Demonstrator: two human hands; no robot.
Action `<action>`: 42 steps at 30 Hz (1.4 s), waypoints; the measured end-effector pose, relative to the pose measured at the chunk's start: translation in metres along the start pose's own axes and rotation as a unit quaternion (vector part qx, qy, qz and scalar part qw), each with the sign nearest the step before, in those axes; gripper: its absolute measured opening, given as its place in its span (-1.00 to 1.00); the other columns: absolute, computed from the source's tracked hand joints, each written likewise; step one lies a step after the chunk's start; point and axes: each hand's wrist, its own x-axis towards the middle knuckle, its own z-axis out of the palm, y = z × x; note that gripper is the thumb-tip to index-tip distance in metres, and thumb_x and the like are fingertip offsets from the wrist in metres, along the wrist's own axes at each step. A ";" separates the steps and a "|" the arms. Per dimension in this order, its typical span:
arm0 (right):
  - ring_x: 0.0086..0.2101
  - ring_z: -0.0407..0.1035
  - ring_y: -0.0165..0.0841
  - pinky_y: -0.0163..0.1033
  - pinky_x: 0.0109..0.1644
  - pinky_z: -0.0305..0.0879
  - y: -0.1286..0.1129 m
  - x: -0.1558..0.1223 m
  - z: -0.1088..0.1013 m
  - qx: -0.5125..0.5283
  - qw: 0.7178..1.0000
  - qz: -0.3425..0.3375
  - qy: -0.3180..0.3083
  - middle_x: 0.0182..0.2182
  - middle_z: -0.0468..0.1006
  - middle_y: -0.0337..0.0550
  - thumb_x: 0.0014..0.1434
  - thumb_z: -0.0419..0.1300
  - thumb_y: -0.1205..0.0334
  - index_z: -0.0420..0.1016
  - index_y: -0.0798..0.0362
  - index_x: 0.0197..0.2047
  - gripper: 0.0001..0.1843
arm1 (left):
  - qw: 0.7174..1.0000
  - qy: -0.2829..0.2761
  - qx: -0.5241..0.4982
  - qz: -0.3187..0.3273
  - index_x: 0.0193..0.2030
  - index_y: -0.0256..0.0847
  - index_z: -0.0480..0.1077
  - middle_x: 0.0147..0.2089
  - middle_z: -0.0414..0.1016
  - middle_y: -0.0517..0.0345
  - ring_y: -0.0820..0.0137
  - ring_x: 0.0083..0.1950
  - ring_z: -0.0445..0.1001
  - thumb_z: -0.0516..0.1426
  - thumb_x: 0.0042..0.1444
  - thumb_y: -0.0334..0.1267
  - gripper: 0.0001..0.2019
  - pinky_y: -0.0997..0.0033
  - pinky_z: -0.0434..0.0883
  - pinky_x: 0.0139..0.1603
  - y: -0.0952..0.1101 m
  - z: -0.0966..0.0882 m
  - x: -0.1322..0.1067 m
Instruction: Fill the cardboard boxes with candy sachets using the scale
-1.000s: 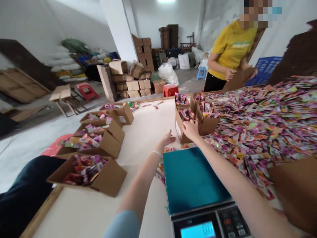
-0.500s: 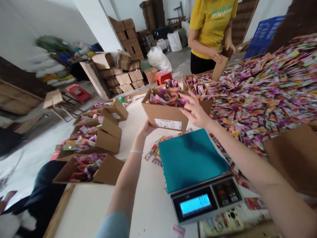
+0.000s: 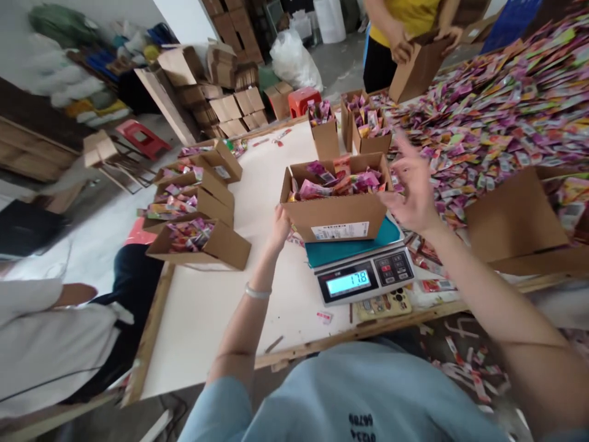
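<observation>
A cardboard box [image 3: 335, 215] full of small purple and red sachets [image 3: 343, 181] rests on the teal top of a digital scale [image 3: 363, 276], whose blue display is lit. A white label is stuck on the box's near side. At its left end, my left hand [image 3: 280, 230] grips the box, the fingers partly hidden behind it. Just off the right end, my right hand [image 3: 411, 190] is open, its fingers spread and slightly blurred, with nothing in them.
Filled boxes [image 3: 197, 239] line the table's left edge; others [image 3: 368, 126] stand behind the scale. A sachet heap [image 3: 497, 123] covers the right side, beside another box [image 3: 515, 221]. A co-worker [image 3: 405, 37] holds a box across the table; another person [image 3: 59, 344] sits at left.
The box has come down and toward me onto the scale, and the display's number has risen. My right hand has come off the sachets to the box's right. The view has tilted down.
</observation>
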 end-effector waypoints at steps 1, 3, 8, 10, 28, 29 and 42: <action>0.49 0.00 -0.15 0.18 0.51 0.09 0.013 -0.005 -0.010 -0.017 0.999 0.043 0.028 0.47 0.13 0.00 0.32 0.08 -0.37 0.25 -0.08 0.19 -0.38 | 0.999 0.007 0.019 0.027 0.16 -0.12 0.52 0.38 0.46 0.01 0.20 0.56 0.20 0.10 0.39 -0.05 -0.66 0.12 0.15 0.59 0.008 -0.003 -0.001; 0.45 0.09 -0.15 0.13 0.51 0.08 0.044 -0.022 -0.028 -0.092 0.978 0.175 0.063 0.43 0.17 0.10 0.29 0.00 -0.47 0.11 -0.08 0.34 -0.20 | 0.995 0.017 0.056 0.083 0.25 -0.03 0.48 0.48 0.35 0.06 0.23 0.60 0.14 0.02 0.42 0.11 -0.55 0.15 0.12 0.60 0.024 -0.012 -0.004; 0.43 -0.10 0.45 0.56 0.40 -0.14 0.106 -0.102 -0.037 -0.264 0.846 0.458 -0.078 0.45 -0.02 0.61 0.00 0.24 -0.58 0.01 0.29 0.51 0.36 | 0.991 0.019 0.065 0.116 0.39 0.14 0.35 0.58 0.20 0.14 0.19 0.63 0.06 -0.02 0.33 0.37 -0.36 0.07 0.14 0.58 0.048 -0.020 -0.015; 0.45 -0.21 0.48 0.57 0.39 -0.13 0.116 -0.129 -0.029 -0.344 0.785 0.488 -0.163 0.51 -0.17 0.52 0.16 0.14 -0.50 -0.09 0.24 0.57 0.25 | 0.990 0.010 0.062 0.123 0.41 0.16 0.33 0.59 0.17 0.14 0.18 0.64 0.03 -0.02 0.31 0.40 -0.33 0.05 0.16 0.58 0.052 -0.017 -0.015; 0.06 0.50 0.22 0.30 0.07 0.40 0.109 -0.106 -0.052 -0.408 0.774 0.432 -0.216 0.02 0.59 0.31 0.36 0.07 0.03 0.55 0.07 0.12 -0.57 | 0.980 0.004 0.074 0.183 0.37 0.12 0.34 0.54 0.26 0.11 0.18 0.63 0.07 0.02 0.33 0.34 -0.39 0.06 0.09 0.61 0.058 -0.014 -0.034; 0.03 0.51 0.21 0.32 0.05 0.41 0.104 -0.094 -0.055 -0.394 0.779 0.435 -0.219 -0.05 0.61 0.28 0.35 0.10 -0.06 0.56 0.04 0.09 -0.56 | 0.980 0.002 0.072 0.185 0.37 0.10 0.33 0.55 0.25 0.10 0.18 0.63 0.06 0.02 0.33 0.34 -0.39 0.06 0.09 0.62 0.059 -0.012 -0.034; -0.07 0.51 -0.11 -0.08 -0.05 0.38 -0.070 0.130 0.055 -0.198 0.826 -0.034 -0.526 0.01 0.61 0.03 0.23 0.28 -0.02 0.56 0.03 0.09 -0.56 | 0.988 -0.024 0.017 0.150 0.47 0.18 0.17 0.62 0.09 0.16 0.18 0.64 0.05 0.03 0.37 0.27 -0.39 0.05 0.07 0.62 0.045 0.009 -0.011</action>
